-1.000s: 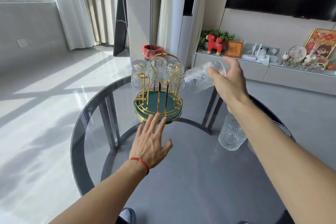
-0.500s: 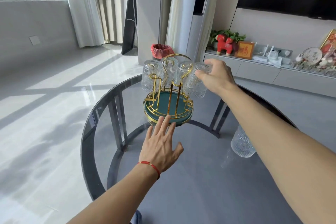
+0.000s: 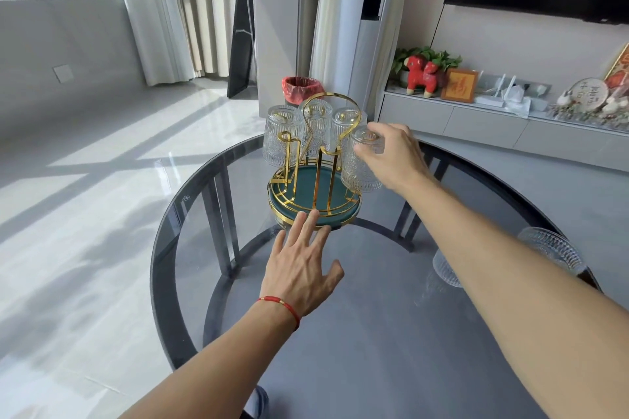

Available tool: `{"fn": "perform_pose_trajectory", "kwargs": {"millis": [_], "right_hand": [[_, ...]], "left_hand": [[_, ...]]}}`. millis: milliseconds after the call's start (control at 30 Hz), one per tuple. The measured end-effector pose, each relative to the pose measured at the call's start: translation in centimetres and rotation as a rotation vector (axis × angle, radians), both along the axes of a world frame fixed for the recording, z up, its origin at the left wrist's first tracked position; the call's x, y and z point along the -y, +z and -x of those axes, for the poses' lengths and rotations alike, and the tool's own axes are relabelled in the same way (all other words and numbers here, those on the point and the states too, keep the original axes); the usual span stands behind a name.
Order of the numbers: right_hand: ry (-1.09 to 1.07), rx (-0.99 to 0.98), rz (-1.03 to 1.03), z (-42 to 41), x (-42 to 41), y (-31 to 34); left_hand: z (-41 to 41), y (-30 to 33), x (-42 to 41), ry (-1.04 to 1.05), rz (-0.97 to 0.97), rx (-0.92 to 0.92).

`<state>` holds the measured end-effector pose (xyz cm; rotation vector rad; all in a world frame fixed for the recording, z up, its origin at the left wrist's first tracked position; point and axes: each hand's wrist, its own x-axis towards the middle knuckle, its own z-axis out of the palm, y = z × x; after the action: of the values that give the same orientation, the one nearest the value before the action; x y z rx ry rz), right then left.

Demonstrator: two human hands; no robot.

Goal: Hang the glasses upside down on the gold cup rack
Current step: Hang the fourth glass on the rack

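The gold cup rack (image 3: 318, 160) with a green round base stands on the glass table. Three ribbed clear glasses (image 3: 280, 136) hang upside down on its far prongs. My right hand (image 3: 394, 155) grips a fourth ribbed glass (image 3: 360, 163) by its upturned bottom; the glass is upside down at the rack's right side, low over a prong. My left hand (image 3: 303, 269) lies flat with fingers spread, fingertips touching the rack's base rim. Two more glasses stand on the table at the right, one (image 3: 446, 269) partly behind my right forearm, the other (image 3: 553, 250) beyond it.
The round dark glass table (image 3: 177, 214) has a metal frame beneath. A bin with a red bag (image 3: 301, 90) stands on the floor behind the rack. A low white shelf with ornaments (image 3: 476, 112) runs along the right wall.
My right hand turned the glass from tilted sideways to fully upside down and lowered it onto the rack's right side. My left hand stayed at the base.
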<state>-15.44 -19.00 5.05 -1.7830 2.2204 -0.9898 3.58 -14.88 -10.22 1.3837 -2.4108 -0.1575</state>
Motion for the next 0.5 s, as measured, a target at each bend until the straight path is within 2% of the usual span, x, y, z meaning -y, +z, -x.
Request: {"fn": "perform_pose_trajectory", "kwargs": {"millis": [300, 500], "right_hand": [[0.084, -0.053, 0.080, 0.2, -8.4, -2.2], [0.064, 0.053, 0.247, 1.5, -17.2, -4.7]], "left_hand": [[-0.1, 0.6, -0.2, 0.004, 0.001, 0.043], [1.5, 2.1, -1.1, 0.059, -0.049, 0.074]]}}
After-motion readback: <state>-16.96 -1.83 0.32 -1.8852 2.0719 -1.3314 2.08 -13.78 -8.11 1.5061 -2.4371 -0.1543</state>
